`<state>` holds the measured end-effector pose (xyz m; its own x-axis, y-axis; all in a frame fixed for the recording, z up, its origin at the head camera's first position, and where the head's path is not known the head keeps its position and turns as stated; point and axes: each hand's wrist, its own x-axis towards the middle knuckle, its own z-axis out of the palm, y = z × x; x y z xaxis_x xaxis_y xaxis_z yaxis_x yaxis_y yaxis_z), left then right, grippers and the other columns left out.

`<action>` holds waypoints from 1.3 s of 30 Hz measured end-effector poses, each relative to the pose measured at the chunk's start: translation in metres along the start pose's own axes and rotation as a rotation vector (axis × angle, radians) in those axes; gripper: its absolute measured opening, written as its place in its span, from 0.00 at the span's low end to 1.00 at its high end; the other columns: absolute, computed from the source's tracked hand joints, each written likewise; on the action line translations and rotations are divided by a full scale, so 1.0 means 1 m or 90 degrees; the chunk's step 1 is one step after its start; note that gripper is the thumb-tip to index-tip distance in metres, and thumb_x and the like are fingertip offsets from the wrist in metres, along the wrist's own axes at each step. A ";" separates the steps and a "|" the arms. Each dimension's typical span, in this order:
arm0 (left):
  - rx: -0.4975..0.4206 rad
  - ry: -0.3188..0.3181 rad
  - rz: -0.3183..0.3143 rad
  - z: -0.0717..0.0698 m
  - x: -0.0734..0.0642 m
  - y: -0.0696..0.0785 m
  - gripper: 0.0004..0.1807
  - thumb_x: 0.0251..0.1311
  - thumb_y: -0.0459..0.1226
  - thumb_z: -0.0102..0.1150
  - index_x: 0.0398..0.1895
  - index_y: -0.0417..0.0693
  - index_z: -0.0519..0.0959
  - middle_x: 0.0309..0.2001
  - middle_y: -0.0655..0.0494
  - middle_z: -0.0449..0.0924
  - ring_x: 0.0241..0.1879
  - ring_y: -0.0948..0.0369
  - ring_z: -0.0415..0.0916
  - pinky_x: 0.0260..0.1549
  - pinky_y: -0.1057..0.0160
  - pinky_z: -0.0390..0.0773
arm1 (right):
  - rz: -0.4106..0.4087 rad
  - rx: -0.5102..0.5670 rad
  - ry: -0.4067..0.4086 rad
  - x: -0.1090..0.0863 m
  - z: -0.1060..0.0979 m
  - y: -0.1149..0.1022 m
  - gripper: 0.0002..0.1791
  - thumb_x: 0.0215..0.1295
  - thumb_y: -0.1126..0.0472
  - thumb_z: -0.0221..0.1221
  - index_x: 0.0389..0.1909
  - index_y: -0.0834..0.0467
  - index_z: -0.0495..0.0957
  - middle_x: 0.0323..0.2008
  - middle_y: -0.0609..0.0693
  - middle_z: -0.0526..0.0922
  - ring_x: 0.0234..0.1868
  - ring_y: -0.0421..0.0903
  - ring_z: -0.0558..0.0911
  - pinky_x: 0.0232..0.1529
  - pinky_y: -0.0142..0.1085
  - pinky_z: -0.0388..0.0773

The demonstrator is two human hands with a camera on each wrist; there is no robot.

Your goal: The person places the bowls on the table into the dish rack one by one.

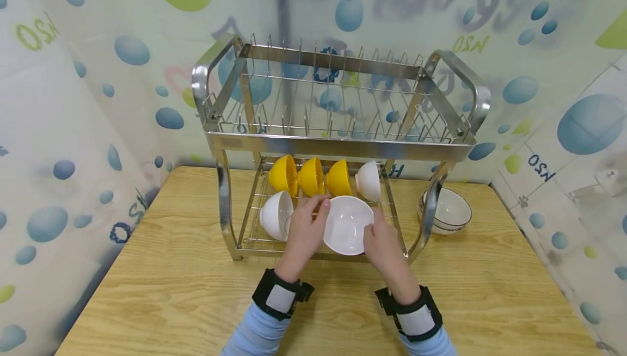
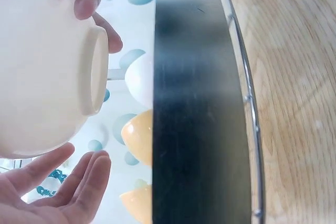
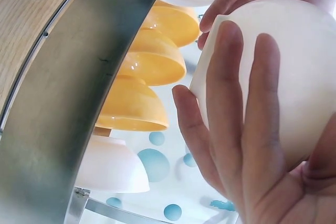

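A white bowl (image 1: 348,225) is held up in front of the rack's lower tier, its inside facing the head camera. My right hand (image 1: 383,239) grips its right side, thumb over the rim and the other fingers spread along the outside, as the right wrist view shows. My left hand (image 1: 306,222) is at the bowl's left edge, fingers fairly straight and thumb right by the rim. In the left wrist view the bowl's foot ring (image 2: 96,72) points toward the rack. Left of my left hand, another white bowl (image 1: 276,216) stands on its side in the lower tier.
A two-tier metal dish rack (image 1: 338,146) stands on the wooden table (image 1: 171,269). Three yellow bowls (image 1: 283,175) and a white bowl (image 1: 368,180) line its lower tier's back row. Stacked patterned bowls (image 1: 452,209) sit right of the rack. Upright wires fill the upper tier.
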<state>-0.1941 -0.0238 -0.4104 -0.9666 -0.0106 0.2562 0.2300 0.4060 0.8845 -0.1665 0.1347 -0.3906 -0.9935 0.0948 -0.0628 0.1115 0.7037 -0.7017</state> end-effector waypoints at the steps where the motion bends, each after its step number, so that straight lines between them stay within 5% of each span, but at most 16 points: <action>1: -0.004 -0.003 0.000 0.000 0.000 0.000 0.19 0.70 0.47 0.45 0.52 0.48 0.79 0.48 0.50 0.79 0.45 0.55 0.77 0.41 0.57 0.81 | -0.005 -0.003 0.002 0.000 0.000 0.000 0.22 0.71 0.64 0.38 0.63 0.66 0.59 0.57 0.69 0.73 0.43 0.54 0.80 0.33 0.41 0.82; 18: -0.135 -0.122 -0.090 -0.006 0.002 -0.004 0.27 0.72 0.53 0.37 0.59 0.45 0.74 0.49 0.46 0.81 0.42 0.57 0.79 0.40 0.59 0.81 | -0.013 -0.004 -0.003 -0.005 -0.003 -0.001 0.22 0.71 0.64 0.38 0.63 0.65 0.59 0.58 0.69 0.72 0.46 0.55 0.80 0.35 0.42 0.82; 24: -0.251 -0.222 -0.131 -0.011 0.003 -0.007 0.30 0.70 0.56 0.37 0.59 0.45 0.74 0.47 0.44 0.80 0.40 0.58 0.78 0.40 0.57 0.81 | -0.013 -0.013 -0.011 -0.006 -0.006 0.000 0.23 0.71 0.64 0.37 0.65 0.65 0.58 0.59 0.69 0.71 0.49 0.56 0.79 0.42 0.46 0.81; 30: -0.360 -0.321 -0.179 -0.014 0.005 -0.011 0.32 0.69 0.57 0.39 0.61 0.43 0.70 0.46 0.46 0.78 0.39 0.60 0.77 0.40 0.56 0.81 | -0.009 -0.008 -0.022 -0.006 -0.008 0.002 0.23 0.72 0.64 0.38 0.66 0.65 0.57 0.60 0.68 0.71 0.43 0.53 0.78 0.31 0.36 0.78; 39: -0.377 -0.368 -0.191 -0.015 0.006 -0.017 0.31 0.67 0.59 0.41 0.63 0.47 0.69 0.45 0.49 0.77 0.37 0.59 0.78 0.35 0.52 0.82 | -0.014 -0.007 -0.021 -0.006 -0.007 0.004 0.23 0.71 0.64 0.37 0.65 0.64 0.58 0.58 0.68 0.72 0.42 0.53 0.78 0.31 0.35 0.77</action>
<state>-0.2017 -0.0446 -0.4181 -0.8652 0.4881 -0.1149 -0.1765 -0.0820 0.9809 -0.1601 0.1421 -0.3885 -0.9959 0.0564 -0.0710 0.0900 0.7134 -0.6950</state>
